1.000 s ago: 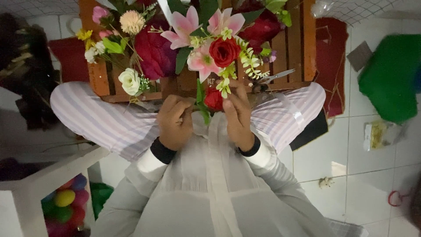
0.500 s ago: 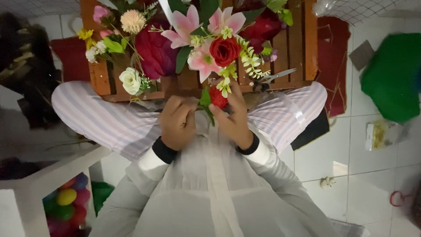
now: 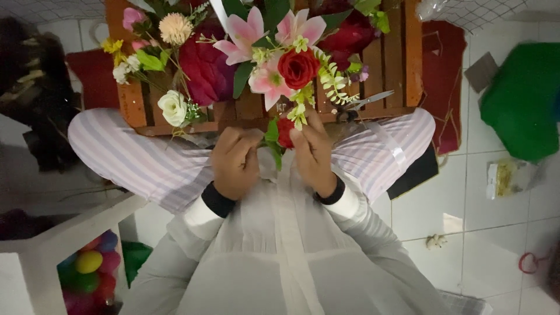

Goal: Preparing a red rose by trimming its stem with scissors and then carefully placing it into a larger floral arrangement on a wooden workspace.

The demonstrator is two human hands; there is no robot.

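Red rose [image 3: 298, 68], pink lilies [image 3: 245, 36], white flower [image 3: 174, 107]; trousers [image 3: 134, 160] w/ lilac-white stripes; green cloth [image 3: 522, 99].

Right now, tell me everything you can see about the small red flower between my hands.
The small red flower is a rose-like bloom with green leaves at its left side, apparently artificial. It sits between the left hand and right hand, whose fingertips pinch around it, just below the wooden crate edge. Its stem is hidden.

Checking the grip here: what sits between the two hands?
In the head view, a small red flower with green leaves sits between the left hand and the right hand; fingers of both pinch it.
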